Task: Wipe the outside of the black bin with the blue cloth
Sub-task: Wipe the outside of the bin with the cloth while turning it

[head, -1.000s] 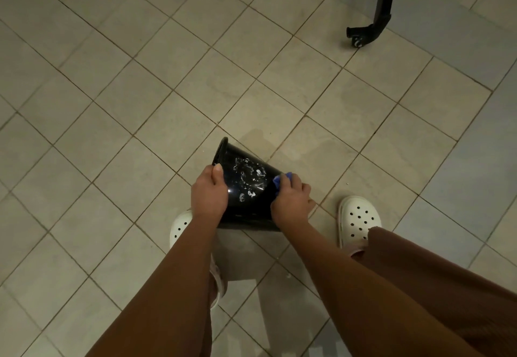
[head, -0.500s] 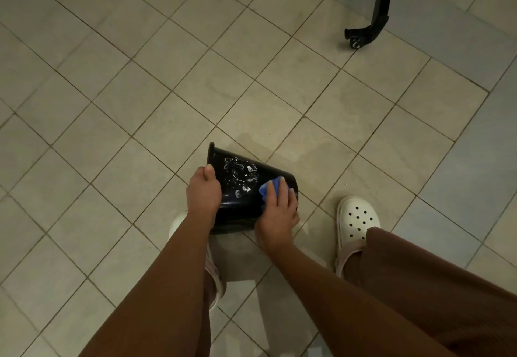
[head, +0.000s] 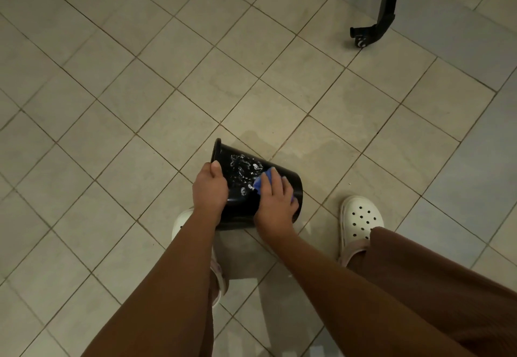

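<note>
Two hands on glossy black plastic bin (head: 237, 203), tipped sideways just left of white perforated clog (head: 361, 219). Left hand (head: 209, 189) grips near rim; right hand (head: 275, 205) presses small blue cloth (head: 264, 179), fingers straight. Light, stiff, probably slick (white flecks): hold the rim.

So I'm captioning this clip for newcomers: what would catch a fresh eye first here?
The black bin stands out low in the centre, tipped sideways, its wall flecked white. The left hand grips it near the rim while the right hand presses the blue cloth on it. A white clog stands on the floor beside it.
</note>
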Demonstrator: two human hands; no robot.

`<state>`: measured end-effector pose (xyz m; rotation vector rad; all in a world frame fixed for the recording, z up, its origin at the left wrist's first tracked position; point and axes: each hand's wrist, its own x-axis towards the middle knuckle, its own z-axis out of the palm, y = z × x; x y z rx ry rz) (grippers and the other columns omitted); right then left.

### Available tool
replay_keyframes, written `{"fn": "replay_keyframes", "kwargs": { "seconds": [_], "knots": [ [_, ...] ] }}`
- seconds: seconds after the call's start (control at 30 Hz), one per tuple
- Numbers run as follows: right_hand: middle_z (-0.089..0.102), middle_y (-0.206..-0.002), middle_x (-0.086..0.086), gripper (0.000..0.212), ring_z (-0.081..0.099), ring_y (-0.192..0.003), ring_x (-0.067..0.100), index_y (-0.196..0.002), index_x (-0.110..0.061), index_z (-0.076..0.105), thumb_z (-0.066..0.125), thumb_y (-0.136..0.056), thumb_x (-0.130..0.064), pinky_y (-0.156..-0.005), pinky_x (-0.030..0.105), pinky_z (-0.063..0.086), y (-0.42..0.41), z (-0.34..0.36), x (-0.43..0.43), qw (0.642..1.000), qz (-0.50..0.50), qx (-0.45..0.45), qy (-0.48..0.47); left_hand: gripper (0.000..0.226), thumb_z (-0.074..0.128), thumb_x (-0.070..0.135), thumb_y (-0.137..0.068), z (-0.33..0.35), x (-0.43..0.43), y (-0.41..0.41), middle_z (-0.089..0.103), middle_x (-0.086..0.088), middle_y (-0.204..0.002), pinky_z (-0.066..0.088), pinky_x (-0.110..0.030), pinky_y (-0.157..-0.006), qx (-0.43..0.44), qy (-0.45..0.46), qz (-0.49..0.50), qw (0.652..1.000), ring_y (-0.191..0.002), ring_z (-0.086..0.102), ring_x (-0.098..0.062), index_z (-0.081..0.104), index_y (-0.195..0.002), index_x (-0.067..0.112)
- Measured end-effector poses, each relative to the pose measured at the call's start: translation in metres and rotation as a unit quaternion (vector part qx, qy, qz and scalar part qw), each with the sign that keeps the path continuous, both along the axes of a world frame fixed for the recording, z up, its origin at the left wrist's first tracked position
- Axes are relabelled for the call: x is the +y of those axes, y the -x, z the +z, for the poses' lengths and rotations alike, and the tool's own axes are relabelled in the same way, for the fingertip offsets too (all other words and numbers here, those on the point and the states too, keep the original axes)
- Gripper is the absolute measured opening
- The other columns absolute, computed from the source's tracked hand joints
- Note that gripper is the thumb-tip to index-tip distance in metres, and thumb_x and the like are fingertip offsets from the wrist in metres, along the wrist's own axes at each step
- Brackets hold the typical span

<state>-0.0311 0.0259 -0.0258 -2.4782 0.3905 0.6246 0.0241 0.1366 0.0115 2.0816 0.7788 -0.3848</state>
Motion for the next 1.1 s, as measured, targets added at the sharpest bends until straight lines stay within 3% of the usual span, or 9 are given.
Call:
{"fn": "replay_keyframes", "kwargs": {
  "seconds": [0.07,0.13,0.23,0.47,0.57,0.73,0.87,0.97,1.1],
  "knots": [
    [0.002,-0.157,-0.004,0.082,0.005,-0.142,0.026,-0.148,-0.026,0.016,0.060,-0.081,-0.010,-0.112,0.054,0.017,-0.016,-0.004,-0.017,0.999,0.037,0.001,-0.012,0.039,0.030,0.035,-0.106,0.002,-0.001,0.001,0.061,-0.011,-0.102,0.051,-0.046,-0.090,-0.008,-0.003,-0.010,1.000,-0.099,0.059,-0.030,0.058,-0.116,0.009],
    [0.011,-0.155,-0.003,0.077,0.014,-0.138,0.025,-0.146,-0.026,0.022,0.058,-0.080,-0.008,-0.109,0.051,0.023,-0.019,-0.009,-0.033,1.000,0.002,0.002,-0.019,0.038,0.031,0.035,-0.106,0.003,-0.002,0.001,0.062,-0.009,-0.099,0.050,-0.047,-0.091,-0.014,-0.001,-0.022,1.000,-0.099,0.060,-0.030,0.059,-0.110,0.009],
    [0.012,-0.155,-0.001,0.075,0.013,-0.139,0.024,-0.145,-0.024,0.023,0.057,-0.081,-0.007,-0.110,0.048,0.023,0.004,-0.016,-0.044,0.999,-0.036,-0.015,-0.010,0.039,0.033,0.036,-0.106,0.004,-0.003,-0.002,0.062,-0.009,-0.096,0.050,-0.049,-0.092,-0.015,0.003,-0.029,0.999,-0.099,0.060,-0.032,0.060,-0.106,0.008],
    [0.021,-0.155,0.005,0.080,0.010,-0.142,0.027,-0.144,-0.022,0.028,0.064,-0.075,0.000,-0.108,0.051,0.021,0.040,-0.025,-0.035,0.976,0.127,-0.174,-0.039,0.039,0.032,0.035,-0.106,0.004,-0.004,-0.006,0.064,-0.016,-0.103,0.050,-0.050,-0.093,-0.002,-0.007,-0.051,0.999,-0.101,0.061,-0.034,0.060,-0.109,0.007],
    [0.013,-0.157,0.000,0.077,0.006,-0.145,0.024,-0.146,-0.025,0.025,0.062,-0.081,-0.007,-0.114,0.050,0.012,0.016,-0.016,-0.030,0.976,0.146,-0.150,-0.054,0.040,0.032,0.033,-0.106,0.005,-0.008,-0.005,0.063,-0.017,-0.103,0.050,-0.049,-0.091,-0.010,-0.011,-0.060,0.998,-0.101,0.060,-0.035,0.060,-0.110,0.006],
    [0.011,-0.158,-0.002,0.075,0.005,-0.145,0.021,-0.147,-0.026,0.023,0.058,-0.083,-0.007,-0.114,0.050,0.016,0.015,-0.018,-0.042,0.993,0.063,-0.085,-0.051,0.041,0.033,0.034,-0.106,0.003,-0.002,-0.004,0.061,-0.012,-0.096,0.049,-0.046,-0.089,-0.009,-0.019,-0.054,0.998,-0.099,0.060,-0.034,0.061,-0.107,0.004],
    [0.022,-0.155,0.005,0.082,0.013,-0.143,0.029,-0.143,-0.024,0.028,0.067,-0.075,-0.001,-0.110,0.057,0.022,0.037,-0.019,-0.026,0.975,0.127,-0.171,-0.060,0.042,0.031,0.035,-0.106,0.003,-0.003,-0.005,0.063,-0.017,-0.103,0.051,-0.049,-0.090,0.007,-0.019,-0.042,0.999,-0.100,0.061,-0.033,0.060,-0.111,0.005],
    [0.017,-0.156,0.002,0.081,0.007,-0.144,0.026,-0.145,-0.023,0.026,0.066,-0.077,-0.002,-0.112,0.055,0.015,0.024,-0.011,-0.012,0.969,0.152,-0.183,-0.066,0.040,0.031,0.033,-0.106,0.005,-0.006,-0.003,0.064,-0.016,-0.101,0.051,-0.047,-0.088,-0.004,-0.023,-0.057,0.998,-0.097,0.061,-0.033,0.060,-0.109,0.006],
    [0.004,-0.158,-0.005,0.078,-0.002,-0.145,0.019,-0.148,-0.027,0.018,0.059,-0.084,-0.009,-0.117,0.050,0.007,0.002,-0.005,-0.021,0.988,0.102,-0.096,-0.059,0.040,0.032,0.034,-0.106,0.004,-0.005,0.000,0.064,-0.015,-0.102,0.051,-0.045,-0.087,-0.006,-0.030,-0.052,0.998,-0.096,0.061,-0.031,0.060,-0.111,0.006]
  ]
}}
